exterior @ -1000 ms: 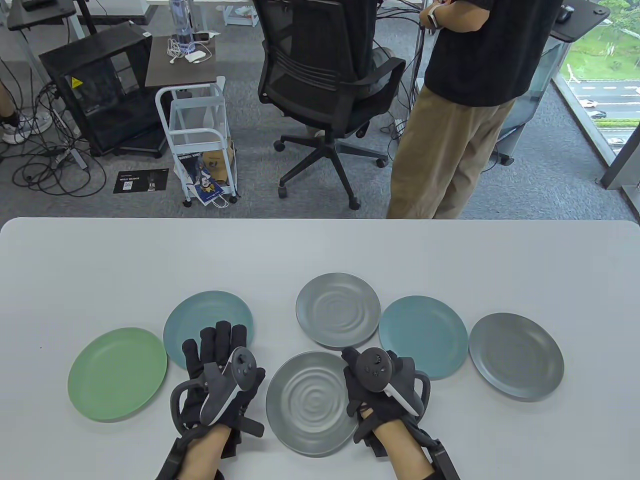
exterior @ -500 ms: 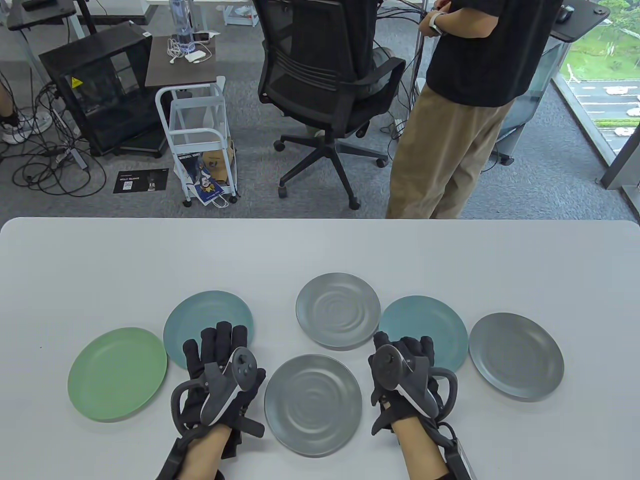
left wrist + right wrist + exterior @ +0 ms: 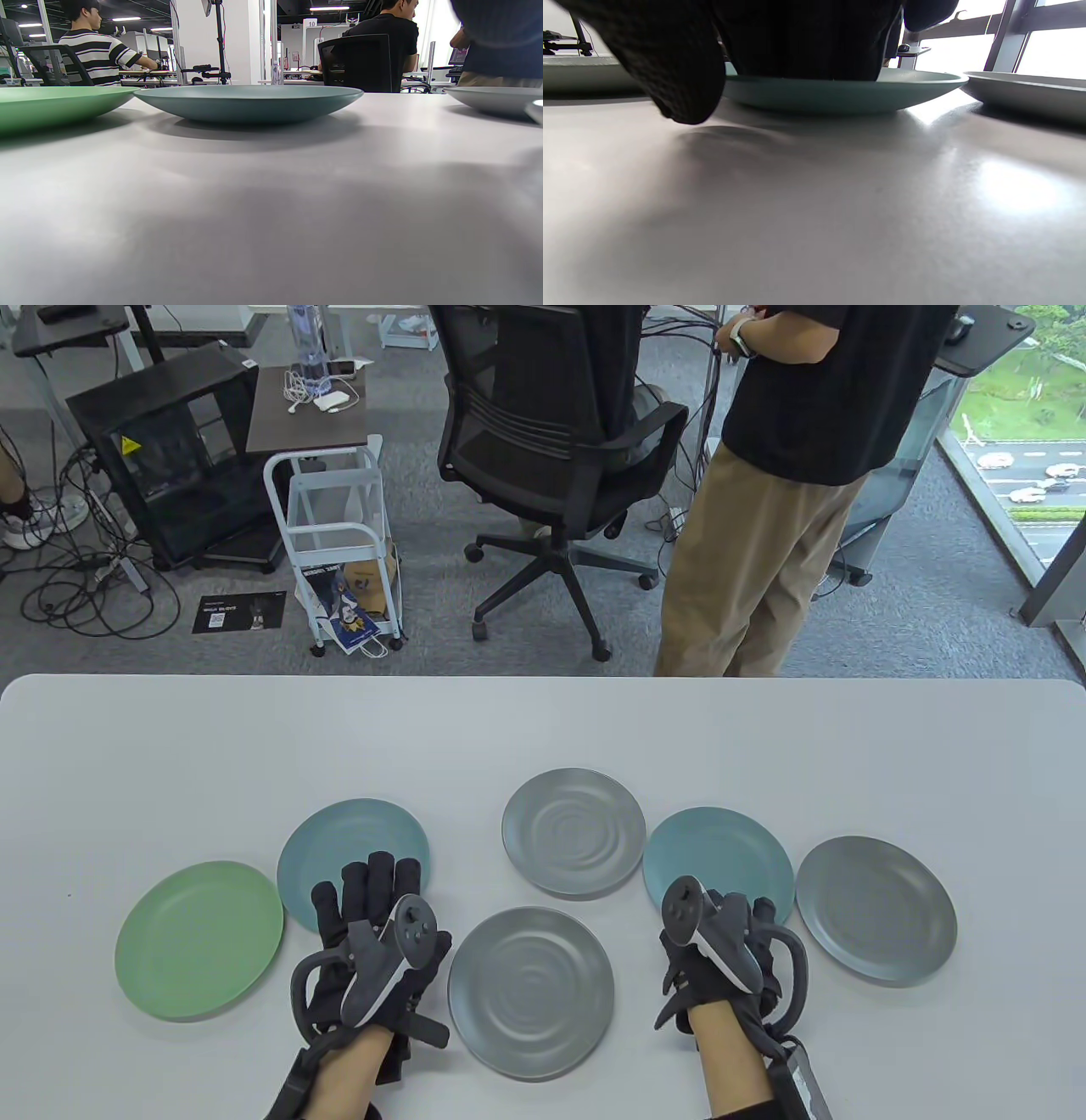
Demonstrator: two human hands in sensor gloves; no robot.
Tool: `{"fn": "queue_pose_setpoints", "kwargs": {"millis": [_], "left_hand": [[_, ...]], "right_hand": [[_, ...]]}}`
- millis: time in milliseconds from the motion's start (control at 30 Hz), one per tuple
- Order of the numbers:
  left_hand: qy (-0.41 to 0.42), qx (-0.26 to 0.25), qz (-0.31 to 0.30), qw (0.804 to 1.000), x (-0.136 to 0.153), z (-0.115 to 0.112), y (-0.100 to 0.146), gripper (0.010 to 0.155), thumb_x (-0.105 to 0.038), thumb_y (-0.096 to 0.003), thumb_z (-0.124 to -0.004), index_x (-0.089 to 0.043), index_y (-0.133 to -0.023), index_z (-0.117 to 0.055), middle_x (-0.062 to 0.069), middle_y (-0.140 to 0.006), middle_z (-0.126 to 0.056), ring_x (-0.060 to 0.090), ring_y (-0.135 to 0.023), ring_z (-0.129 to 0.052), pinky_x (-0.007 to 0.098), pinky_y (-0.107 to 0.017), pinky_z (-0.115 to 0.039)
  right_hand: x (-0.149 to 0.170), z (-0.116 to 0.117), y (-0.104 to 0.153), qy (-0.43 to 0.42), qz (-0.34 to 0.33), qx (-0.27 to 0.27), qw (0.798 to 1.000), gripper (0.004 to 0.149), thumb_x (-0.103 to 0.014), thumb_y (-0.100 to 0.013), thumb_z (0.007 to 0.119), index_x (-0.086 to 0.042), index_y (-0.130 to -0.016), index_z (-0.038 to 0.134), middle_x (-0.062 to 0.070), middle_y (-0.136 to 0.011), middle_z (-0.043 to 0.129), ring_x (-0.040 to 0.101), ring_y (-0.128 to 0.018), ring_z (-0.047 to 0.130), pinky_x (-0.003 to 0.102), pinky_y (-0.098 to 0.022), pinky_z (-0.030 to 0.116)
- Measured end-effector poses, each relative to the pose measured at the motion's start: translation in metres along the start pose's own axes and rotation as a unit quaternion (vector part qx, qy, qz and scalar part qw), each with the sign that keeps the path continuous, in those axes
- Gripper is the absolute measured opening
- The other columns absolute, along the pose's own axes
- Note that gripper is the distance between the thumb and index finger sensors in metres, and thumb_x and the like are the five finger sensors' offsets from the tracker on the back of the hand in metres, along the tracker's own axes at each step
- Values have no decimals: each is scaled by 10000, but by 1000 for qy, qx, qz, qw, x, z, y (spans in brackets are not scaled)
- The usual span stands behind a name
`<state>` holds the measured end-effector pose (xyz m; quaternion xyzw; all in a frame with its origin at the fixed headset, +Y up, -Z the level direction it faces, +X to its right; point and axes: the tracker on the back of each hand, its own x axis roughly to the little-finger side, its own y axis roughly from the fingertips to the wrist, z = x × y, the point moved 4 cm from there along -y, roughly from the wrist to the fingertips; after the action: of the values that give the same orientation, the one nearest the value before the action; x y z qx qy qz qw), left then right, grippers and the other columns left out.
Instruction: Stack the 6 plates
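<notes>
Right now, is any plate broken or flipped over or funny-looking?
No, nothing stands out. All six plates lie flat and right side up on the table, each apart from the others, none cracked. Neither hand holds one.

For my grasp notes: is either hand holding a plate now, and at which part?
No plate is lifted. The right hand reaches the right teal plate at its near rim; whether it grips cannot be told.
</notes>
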<state>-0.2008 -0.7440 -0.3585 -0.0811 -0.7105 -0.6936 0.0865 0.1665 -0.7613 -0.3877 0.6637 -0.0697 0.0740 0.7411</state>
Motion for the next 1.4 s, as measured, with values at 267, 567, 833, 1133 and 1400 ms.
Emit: {"fn": "queue_pose_setpoints", "kwargs": {"millis": [267,567,833,1133,1400], "left_hand": [[0,1,-1,1000,0,0,0,935,-723,-307,-695,-483,-1036,-160,-200,-1172,-109,123,-1157,-128,487,-849,-57],[-2,5,-2,1000,-1,-1,0,936,-723,-308,-694,-482,-1036,-158,-199,-1172,-109,122,-1157,-129,487,-849,-58],[-1,6,-1,1000,-1,-2,0,935,-722,-308,-695,-482,-1036,-159,-200,-1172,-108,122,-1157,-127,487,-849,-57],[1,5,-1,1000,-1,-2,0,934,-722,-308,-695,-483,-1035,-159,-201,-1171,-109,122,-1156,-126,486,-850,-57],[5,5,-2,1000,-1,-2,-1,933,-722,-308,-694,-483,-1035,-160,-200,-1172,-111,121,-1157,-128,486,-850,-57]], "right_hand": [[-2,-2,0,12,-2,14,1000,514,-459,-476,855,-325,-953,716,-17,-1014,799,261,-943,748,554,-770,444],[-7,-4,-1,31,-9,26,999,485,-424,-467,881,-322,-925,757,-19,-969,843,257,-905,798,561,-765,472],[-9,-10,2,33,-15,59,998,442,-432,-465,888,-324,-884,801,-48,-910,897,223,-856,859,546,-761,510],[-7,-25,11,17,-1,142,990,403,-426,-454,894,-312,-837,841,-67,-840,945,197,-791,905,525,-748,553],[4,-40,21,5,36,236,971,377,-429,-386,960,-333,-743,884,-111,-725,994,153,-681,962,472,-720,629]]}}
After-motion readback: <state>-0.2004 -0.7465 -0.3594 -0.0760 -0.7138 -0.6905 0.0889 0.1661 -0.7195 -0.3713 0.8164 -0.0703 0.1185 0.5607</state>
